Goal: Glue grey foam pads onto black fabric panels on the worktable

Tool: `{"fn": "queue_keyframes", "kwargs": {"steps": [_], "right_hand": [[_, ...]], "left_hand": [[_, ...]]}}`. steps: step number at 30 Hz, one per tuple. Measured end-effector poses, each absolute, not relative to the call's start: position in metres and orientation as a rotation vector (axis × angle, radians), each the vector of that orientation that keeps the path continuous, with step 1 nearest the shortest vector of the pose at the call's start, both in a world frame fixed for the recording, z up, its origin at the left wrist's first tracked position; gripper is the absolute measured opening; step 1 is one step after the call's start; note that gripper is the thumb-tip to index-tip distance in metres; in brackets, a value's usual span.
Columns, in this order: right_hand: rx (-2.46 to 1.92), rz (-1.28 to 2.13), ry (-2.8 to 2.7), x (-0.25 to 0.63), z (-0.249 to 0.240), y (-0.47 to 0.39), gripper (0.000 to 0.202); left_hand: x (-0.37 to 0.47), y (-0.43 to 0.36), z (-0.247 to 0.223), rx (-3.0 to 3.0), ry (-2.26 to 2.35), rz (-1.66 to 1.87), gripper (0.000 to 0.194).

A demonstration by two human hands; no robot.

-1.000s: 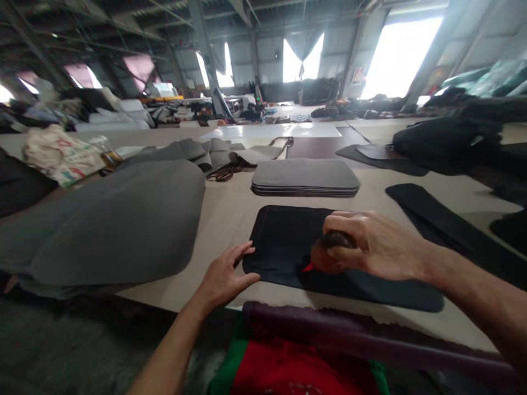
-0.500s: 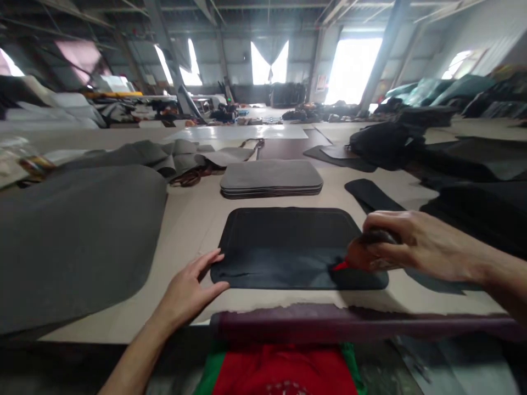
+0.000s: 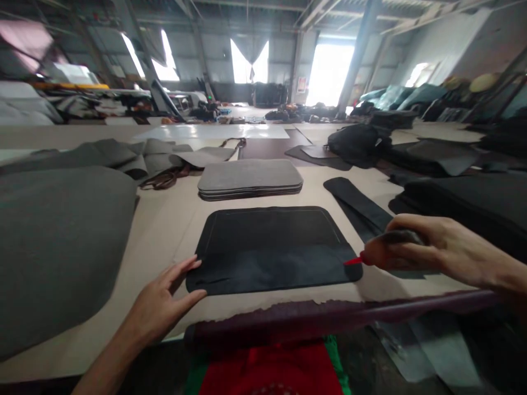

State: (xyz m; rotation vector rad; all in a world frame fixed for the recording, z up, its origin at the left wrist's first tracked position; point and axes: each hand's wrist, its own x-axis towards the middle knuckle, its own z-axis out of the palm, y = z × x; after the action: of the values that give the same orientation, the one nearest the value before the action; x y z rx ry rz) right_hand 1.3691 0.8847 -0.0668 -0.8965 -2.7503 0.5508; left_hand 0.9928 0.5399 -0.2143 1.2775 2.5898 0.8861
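Observation:
A black rounded panel point(image 3: 272, 247) lies flat on the pale table, with a thin line marked along its edges. My left hand point(image 3: 167, 299) rests at its left end, fingers apart, fingertips on the panel's edge. On the right, my right hand point(image 3: 415, 247) is wrapped round a dark bottle point(image 3: 381, 249) with a red pointed nozzle point(image 3: 353, 261). The nozzle tip is over the panel's right end; whether it touches cannot be made out.
Behind the panel sits a stack of grey panels point(image 3: 250, 178). A large grey sheet point(image 3: 61, 247) covers the left. Black strips point(image 3: 358, 208) and dark material point(image 3: 465, 208) lie right. A maroon roll point(image 3: 288, 323) runs along the front edge.
The view has shifted, so the panel and table appear further left. My right hand has moved the bottle rightward relative to the panel. My left hand stays at the panel's left end.

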Motion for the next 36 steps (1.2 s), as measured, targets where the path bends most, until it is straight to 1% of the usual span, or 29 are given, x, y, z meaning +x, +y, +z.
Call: {"fn": "queue_keyframes", "kwargs": {"steps": [3, 7, 15, 24, 29, 33, 36], "right_hand": [[-0.937, 0.658, -2.83, 1.361, -0.066, 0.886, 0.022], [-0.891, 0.566, -2.947, 1.339, -0.059, 0.881, 0.021], [-0.529, 0.641, -2.955, 1.282, -0.063, 0.851, 0.009], [-0.109, 0.532, -2.917, 1.217, -0.085, 0.822, 0.009], [0.053, 0.583, -2.877, 1.192, -0.09, 0.802, 0.01], [0.089, 0.606, -2.88, 1.188, -0.091, 0.798, 0.012], [0.008, 0.56, -2.907, 1.201, -0.089, 0.809, 0.011]], "left_hand": [[0.993, 0.54, -0.214, 1.282, 2.575, 0.901, 0.074], [0.994, 0.54, -0.214, 1.299, 2.575, 0.901, 0.071], [0.996, 0.539, -0.214, 1.28, 2.557, 0.935, 0.07], [1.0, 0.54, -0.211, 1.324, 2.558, 0.946, 0.07], [1.0, 0.54, -0.211, 1.328, 2.552, 0.956, 0.071], [1.001, 0.54, -0.209, 1.32, 2.551, 0.964, 0.069], [1.001, 0.54, -0.208, 1.319, 2.562, 0.948, 0.07]]}}
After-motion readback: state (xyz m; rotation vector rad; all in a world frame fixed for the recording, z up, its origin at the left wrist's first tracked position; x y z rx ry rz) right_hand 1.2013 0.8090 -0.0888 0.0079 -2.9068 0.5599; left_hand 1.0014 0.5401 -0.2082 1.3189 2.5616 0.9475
